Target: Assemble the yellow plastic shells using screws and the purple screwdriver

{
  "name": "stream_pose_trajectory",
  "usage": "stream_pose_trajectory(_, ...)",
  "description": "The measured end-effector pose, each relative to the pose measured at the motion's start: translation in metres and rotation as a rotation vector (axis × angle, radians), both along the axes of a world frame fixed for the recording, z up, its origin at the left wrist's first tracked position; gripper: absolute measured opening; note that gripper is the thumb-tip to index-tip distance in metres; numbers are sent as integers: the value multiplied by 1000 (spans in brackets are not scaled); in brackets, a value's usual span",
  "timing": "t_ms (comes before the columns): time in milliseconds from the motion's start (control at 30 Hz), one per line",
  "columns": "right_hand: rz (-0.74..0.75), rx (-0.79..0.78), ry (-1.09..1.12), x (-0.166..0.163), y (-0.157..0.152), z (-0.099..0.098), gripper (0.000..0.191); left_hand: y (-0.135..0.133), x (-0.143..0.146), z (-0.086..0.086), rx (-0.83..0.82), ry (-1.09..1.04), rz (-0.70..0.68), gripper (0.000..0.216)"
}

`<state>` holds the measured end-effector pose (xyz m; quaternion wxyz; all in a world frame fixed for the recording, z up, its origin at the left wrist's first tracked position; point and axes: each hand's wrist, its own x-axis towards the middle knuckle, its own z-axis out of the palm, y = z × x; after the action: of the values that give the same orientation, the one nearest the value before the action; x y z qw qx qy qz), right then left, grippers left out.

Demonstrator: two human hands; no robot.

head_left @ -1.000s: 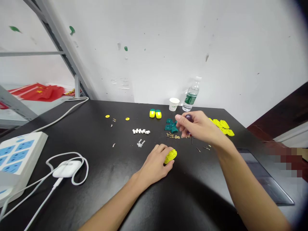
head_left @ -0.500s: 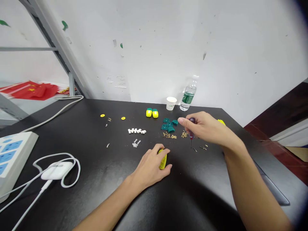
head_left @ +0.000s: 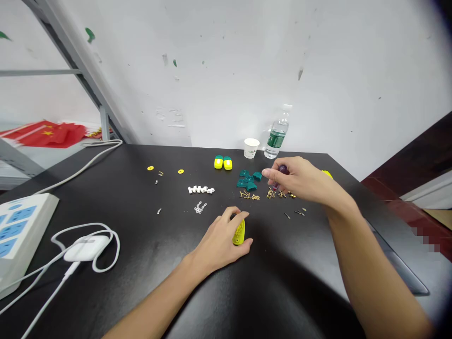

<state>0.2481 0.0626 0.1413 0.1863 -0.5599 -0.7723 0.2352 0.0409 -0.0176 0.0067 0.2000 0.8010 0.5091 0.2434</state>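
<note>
Both hands working now?

Yes. My left hand point(head_left: 219, 241) curves around the yellow plastic shell point(head_left: 239, 232), holding it on the black table point(head_left: 148, 254); my right hand point(head_left: 302, 179) pinches a purple-handled screwdriver point(head_left: 282, 168) above the brass screws point(head_left: 271, 193).

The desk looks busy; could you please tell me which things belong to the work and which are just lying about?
In use: yellow casing in left hand, screwdriver in right hand, screws, teal parts.
Lying about: water bottle, paper cup, power strip, earbud case.
</note>
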Motion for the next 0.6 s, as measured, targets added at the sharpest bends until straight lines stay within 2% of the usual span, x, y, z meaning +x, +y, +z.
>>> stream_pose_trajectory(100,20,-7,5,-2,-2,-2,42,1,-2,0,37,-52,20,51)
stream_pose_trajectory(167,25,1,-6,-5,-2,-3,40,6,-9,0,102,-101,56,41)
stream_pose_trajectory(233,26,3,-8,-7,-2,-5,39,15,-23,0,231,-126,148,25)
stream_pose_trajectory(300,20,1,6,-8,1,-7,37,26,-39,0,367,-60,271,20)
stream_pose_trajectory(367,6,1,10,-8,4,-9,36,34,-55,0,441,105,393,20)
stream_pose_trajectory(467,-27,-4,-30,-6,9,-11,35,38,-69,1,401,289,525,21)
stream_pose_trajectory(600,-77,-18,-81,1,16,-13,31,35,-69,2,311,399,580,23)
